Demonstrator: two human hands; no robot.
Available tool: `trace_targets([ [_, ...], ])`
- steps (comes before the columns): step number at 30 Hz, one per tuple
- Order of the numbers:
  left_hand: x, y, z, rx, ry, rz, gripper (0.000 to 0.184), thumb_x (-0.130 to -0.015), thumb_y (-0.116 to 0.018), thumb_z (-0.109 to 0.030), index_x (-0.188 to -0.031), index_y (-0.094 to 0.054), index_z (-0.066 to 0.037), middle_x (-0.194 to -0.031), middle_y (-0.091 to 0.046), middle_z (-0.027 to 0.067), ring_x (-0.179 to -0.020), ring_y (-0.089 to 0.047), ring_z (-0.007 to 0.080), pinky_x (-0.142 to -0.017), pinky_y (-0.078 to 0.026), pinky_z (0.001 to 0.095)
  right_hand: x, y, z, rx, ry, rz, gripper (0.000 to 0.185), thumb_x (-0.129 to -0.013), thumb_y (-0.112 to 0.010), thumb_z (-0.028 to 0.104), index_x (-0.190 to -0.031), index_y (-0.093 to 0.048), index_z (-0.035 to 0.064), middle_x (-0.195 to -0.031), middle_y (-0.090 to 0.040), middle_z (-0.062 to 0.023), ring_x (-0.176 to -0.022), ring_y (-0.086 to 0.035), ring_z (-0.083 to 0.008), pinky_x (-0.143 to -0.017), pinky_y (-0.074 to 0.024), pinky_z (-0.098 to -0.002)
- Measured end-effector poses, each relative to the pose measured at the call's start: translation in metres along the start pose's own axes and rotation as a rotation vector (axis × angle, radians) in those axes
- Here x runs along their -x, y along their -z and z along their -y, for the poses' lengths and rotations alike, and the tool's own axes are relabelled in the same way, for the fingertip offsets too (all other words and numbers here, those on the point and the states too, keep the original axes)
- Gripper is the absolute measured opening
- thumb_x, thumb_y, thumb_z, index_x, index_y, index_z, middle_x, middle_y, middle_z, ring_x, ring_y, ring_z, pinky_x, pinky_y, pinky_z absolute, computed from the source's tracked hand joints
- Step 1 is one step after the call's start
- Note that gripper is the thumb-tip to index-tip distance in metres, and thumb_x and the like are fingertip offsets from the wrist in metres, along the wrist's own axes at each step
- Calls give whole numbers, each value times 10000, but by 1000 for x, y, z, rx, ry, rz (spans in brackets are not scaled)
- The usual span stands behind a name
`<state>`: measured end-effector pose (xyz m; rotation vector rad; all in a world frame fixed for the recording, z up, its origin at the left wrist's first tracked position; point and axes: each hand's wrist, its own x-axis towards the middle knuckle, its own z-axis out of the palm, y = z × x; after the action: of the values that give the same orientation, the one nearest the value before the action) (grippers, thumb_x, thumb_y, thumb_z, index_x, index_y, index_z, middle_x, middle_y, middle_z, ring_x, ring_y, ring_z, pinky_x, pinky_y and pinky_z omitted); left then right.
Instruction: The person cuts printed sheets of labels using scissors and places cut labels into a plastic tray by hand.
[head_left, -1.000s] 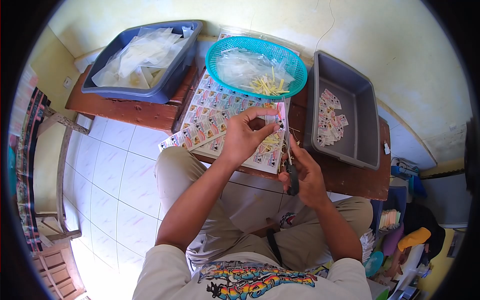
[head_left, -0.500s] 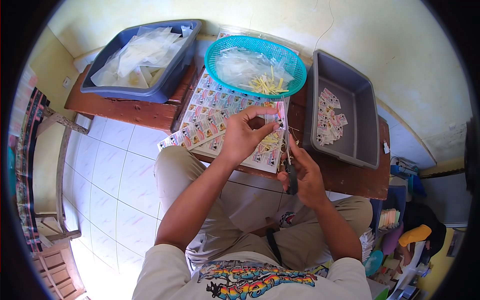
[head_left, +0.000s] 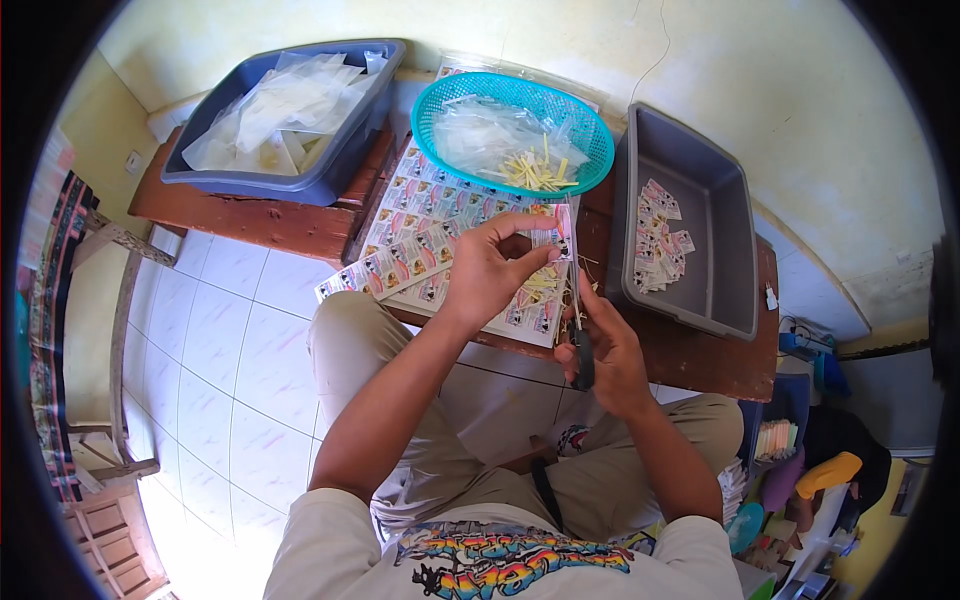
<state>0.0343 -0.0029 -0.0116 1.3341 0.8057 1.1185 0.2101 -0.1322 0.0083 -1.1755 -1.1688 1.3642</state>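
My left hand (head_left: 492, 262) pinches a small printed label (head_left: 562, 232) between thumb and fingers. My right hand (head_left: 612, 355) is wrapped round the black handles of a pair of scissors (head_left: 584, 362), whose blades point up along the label's right edge. I cannot make out whether the blades touch the label. Under my hands lie printed label sheets (head_left: 415, 195), with a cut strip of labels (head_left: 385, 272) across them. Thin yellowish paper offcuts (head_left: 545, 290) are scattered on the sheets beneath the label.
A turquoise basket (head_left: 598, 150) with plastic bags and offcuts stands behind the sheets. To the right, a grey tub (head_left: 715, 215) holds cut labels (head_left: 660, 235). A blue-grey tub (head_left: 335, 180) of clear bags sits at the left. Another person (head_left: 840, 470) is at the far right.
Both hands stay nearly in place, with the label and scissors still held. At the far right the other person's arm has shifted slightly.
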Motion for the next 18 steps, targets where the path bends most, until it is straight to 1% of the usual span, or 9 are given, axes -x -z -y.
trace_targets([
  [5, 0, -1, 1, 18, -1, -5, 313, -922, -830, -15, -1224, -753, -41, -752, -639, -64, -658, -476, -6, -579, -371, 201, 0, 1, -1, 40, 2, -3, 934, -905, -827, 8, -1680, -313, 93, -1271, -511, -45, -938, -621, -83, -654, -553, -230],
  [7, 0, -1, 2, 24, -3, -5, 315, -923, -829, -16, -1227, -752, -40, -755, -643, -62, -659, -482, -6, -579, -373, 202, 0, 2, -4, 42, -4, 1, 951, -900, -857, 112, -1682, -315, 106, -1279, -510, -42, -980, -620, -119, -604, -553, -226],
  [11, 1, 0, 0, 33, 4, 8, 321, -924, -828, -14, -1234, -750, -37, -769, -658, -54, -671, -509, -5, -586, -390, 202, 0, 1, -2, 65, 0, -2, 952, -903, -855, 115, -1683, -310, 104, -1290, -511, -46, -986, -618, -118, -603, -552, -224],
  [13, 0, 0, 1, 30, 0, 5, 324, -923, -828, -14, -1237, -749, -36, -776, -666, -49, -673, -516, -4, -585, -394, 202, 0, 2, -4, 51, 12, -6, 952, -888, -854, 32, -1678, -327, 106, -1318, -517, -73, -923, -623, -83, -669, -558, -231],
  [15, 0, 0, 3, 27, -4, 1, 328, -923, -829, -14, -1240, -747, -34, -782, -674, -45, -675, -524, -4, -584, -398, 203, 0, 2, -5, 48, 9, -9, 952, -888, -855, 33, -1677, -327, 105, -1322, -517, -74, -921, -624, -83, -671, -559, -233],
  [17, -1, -1, 5, 39, -24, -6, 331, -924, -826, -11, -1244, -744, -31, -825, -703, -23, -705, -563, 4, -601, -430, 203, 0, 1, -4, 44, 5, -11, 952, -888, -856, 35, -1677, -328, 105, -1327, -517, -75, -920, -625, -84, -673, -560, -234],
  [18, -1, -1, 5, 39, -24, -7, 331, -924, -826, -11, -1244, -744, -31, -825, -703, -23, -705, -563, 4, -601, -430, 203, 0, 1, -4, 42, -1, -11, 952, -888, -856, 37, -1677, -327, 103, -1327, -516, -75, -913, -623, -83, -671, -559, -236],
])
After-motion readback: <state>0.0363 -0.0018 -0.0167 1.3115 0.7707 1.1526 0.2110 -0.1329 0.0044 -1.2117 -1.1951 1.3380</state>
